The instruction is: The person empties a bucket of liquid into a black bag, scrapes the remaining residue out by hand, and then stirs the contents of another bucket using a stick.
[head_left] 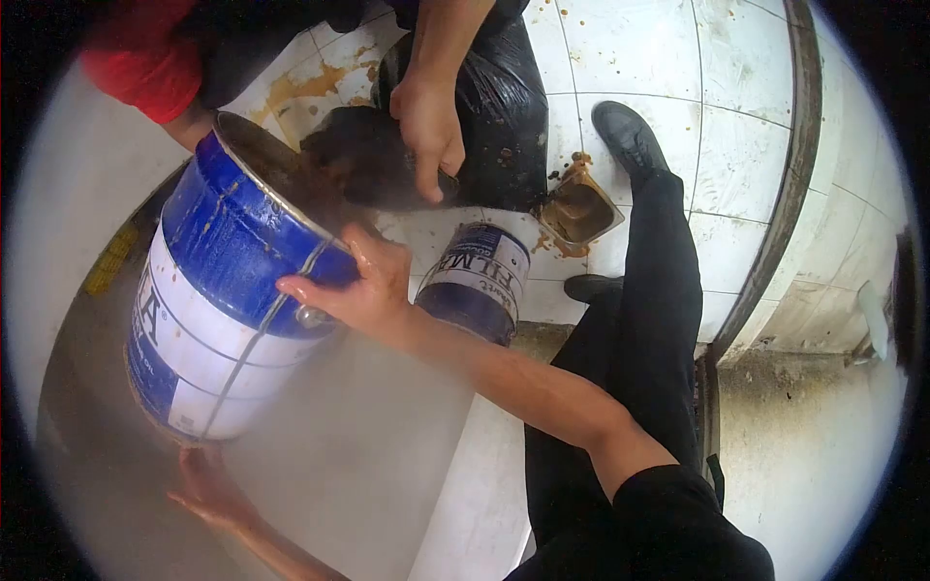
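A large blue-and-white metal pail (208, 261) is tilted, its open mouth facing up and to the right, with dark contents inside partly blurred by steam. My right hand (363, 286) grips the near side of its rim, thumb outside by the wire handle. Under the base, my left hand (208, 489) supports it from below. At the far side of the rim, a co-worker's red-sleeved arm (189, 126) reaches to the pail. The co-worker's other hand (431, 126) is over a black plastic bag (494, 116), near a dark shape that I cannot make out.
A second blue-and-white pail (475, 281) stands beyond my right forearm. By my shoe (630, 136), a small metal pan (581, 213) sits on the white tiles among brown spills. Steam veils a large grey surface (358, 455) beneath the raised pail. A yellow object (113, 259) lies at left.
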`<state>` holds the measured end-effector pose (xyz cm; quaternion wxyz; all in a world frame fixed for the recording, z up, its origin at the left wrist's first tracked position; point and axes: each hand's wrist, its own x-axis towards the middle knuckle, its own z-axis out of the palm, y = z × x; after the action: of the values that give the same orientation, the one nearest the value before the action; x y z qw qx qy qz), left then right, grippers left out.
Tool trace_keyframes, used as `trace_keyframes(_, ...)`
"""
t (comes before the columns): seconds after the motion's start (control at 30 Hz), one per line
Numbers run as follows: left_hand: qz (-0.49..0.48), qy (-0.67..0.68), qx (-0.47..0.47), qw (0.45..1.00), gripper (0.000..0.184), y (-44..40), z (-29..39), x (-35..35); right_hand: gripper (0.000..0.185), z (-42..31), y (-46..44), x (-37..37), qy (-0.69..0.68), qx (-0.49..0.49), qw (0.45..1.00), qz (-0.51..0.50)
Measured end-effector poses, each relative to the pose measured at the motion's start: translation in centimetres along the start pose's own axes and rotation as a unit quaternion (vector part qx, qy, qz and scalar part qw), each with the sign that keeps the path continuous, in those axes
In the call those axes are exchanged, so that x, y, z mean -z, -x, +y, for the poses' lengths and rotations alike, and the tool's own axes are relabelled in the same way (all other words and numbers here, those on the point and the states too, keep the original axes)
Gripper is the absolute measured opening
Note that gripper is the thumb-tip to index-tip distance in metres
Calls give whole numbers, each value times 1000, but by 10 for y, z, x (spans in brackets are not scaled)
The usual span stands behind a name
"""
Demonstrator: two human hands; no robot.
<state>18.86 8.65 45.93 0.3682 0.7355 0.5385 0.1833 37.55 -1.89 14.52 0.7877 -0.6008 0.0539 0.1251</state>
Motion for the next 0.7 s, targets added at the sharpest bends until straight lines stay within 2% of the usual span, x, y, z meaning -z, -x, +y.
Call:
trace_keyframes(0.07,-18,6,0,1000,72,0,2,-1,54,-3,-1,1,-3,-2,1000,3)
trace_keyframes(0.13,49,-26,1,998,72,3,3,-5,54,-3,-2,2,-5,-2,1000,6)
trace_keyframes(0.2,56,-16,11,998,72,2,8,-8,55,-5,-4,2,8,32,999,9)
trace_keyframes(0.33,71,-23,12,997,73,3,11,-16,54,-8,-1,5,27,9,999,-27)
trace_keyframes(0.43,88,-5,22,996,73,3,16,-19,58,-9,-2,1,0,-4,1000,8)
trace_keyframes(0.7,81,-25,8,996,75,-1,20,-11,58,-12,0,2,2,-12,1000,3)
